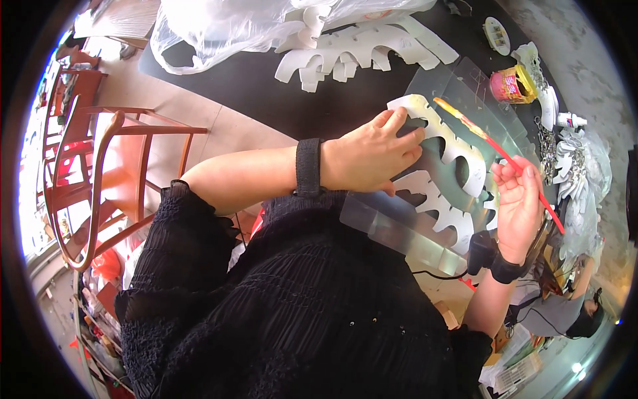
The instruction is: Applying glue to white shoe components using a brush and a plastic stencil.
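My right hand (517, 203) is closed around a thin brush with a red handle (510, 161). Its tip, coated yellowish, hangs over a white curved strip with a scalloped, notched edge (465, 159). That strip lies on a clear plastic sheet (379, 216) and has a yellowish tint along its surface. The fingers of my left hand (375, 151) are spread, with the fingertips at the strip's left edge. A second white scalloped strip (442, 211) lies on the sheet nearer to me.
More white scalloped strips (359, 53) are stacked at the far side of the dark table (259, 100), beside a clear plastic bag (212, 33). At right are a pink-and-yellow tub (510, 85), metal chains (547, 149) and a small white bottle (571, 120). A wooden chair (116, 179) stands left; another person (561, 309) is lower right.
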A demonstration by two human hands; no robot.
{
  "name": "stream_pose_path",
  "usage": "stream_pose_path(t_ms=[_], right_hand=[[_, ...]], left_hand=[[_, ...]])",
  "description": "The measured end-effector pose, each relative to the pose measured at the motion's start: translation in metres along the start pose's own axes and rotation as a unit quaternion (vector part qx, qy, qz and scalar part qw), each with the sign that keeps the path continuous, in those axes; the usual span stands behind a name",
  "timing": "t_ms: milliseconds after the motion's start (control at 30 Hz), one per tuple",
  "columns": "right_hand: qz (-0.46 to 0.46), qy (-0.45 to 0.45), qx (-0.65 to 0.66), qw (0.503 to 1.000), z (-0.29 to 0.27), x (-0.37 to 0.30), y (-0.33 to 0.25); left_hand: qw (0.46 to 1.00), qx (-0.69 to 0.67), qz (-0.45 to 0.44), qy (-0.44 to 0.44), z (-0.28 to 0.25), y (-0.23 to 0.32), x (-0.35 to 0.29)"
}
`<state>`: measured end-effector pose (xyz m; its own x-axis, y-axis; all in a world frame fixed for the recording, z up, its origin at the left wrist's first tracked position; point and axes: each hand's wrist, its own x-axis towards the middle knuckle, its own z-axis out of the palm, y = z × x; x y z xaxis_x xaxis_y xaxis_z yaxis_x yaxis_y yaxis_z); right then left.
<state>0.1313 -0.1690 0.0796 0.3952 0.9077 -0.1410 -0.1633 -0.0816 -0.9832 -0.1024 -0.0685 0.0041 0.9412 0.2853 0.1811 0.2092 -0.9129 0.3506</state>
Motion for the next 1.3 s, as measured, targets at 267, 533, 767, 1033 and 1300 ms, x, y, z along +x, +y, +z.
stream_pose_path(t_ms=[267, 533, 767, 1033, 1300], right_hand=[[-0.052, -0.040, -0.140, 0.988, 0.022, 0.006, 0.014], [-0.047, -0.065, -0.073, 0.994, 0.019, 0.002, 0.004], [-0.035, -0.012, -0.105, 0.994, 0.025, 0.005, 0.012], [-0.013, -0.029, -0.051, 0.998, 0.023, 0.005, 0.004], [0.013, 0.002, -0.058, 0.998, 0.018, 0.007, 0.010]], left_hand=[[1.000, -0.020, 0.001, 0.011, 0.001, -0.001, -0.001], [1.000, -0.006, 0.008, 0.010, -0.002, -0.001, -0.002], [1.000, -0.012, 0.012, 0.011, -0.002, -0.001, -0.001], [1.000, -0.009, 0.014, 0.006, -0.004, -0.001, -0.002], [1.000, -0.010, 0.012, 0.007, -0.001, -0.002, -0.002]])
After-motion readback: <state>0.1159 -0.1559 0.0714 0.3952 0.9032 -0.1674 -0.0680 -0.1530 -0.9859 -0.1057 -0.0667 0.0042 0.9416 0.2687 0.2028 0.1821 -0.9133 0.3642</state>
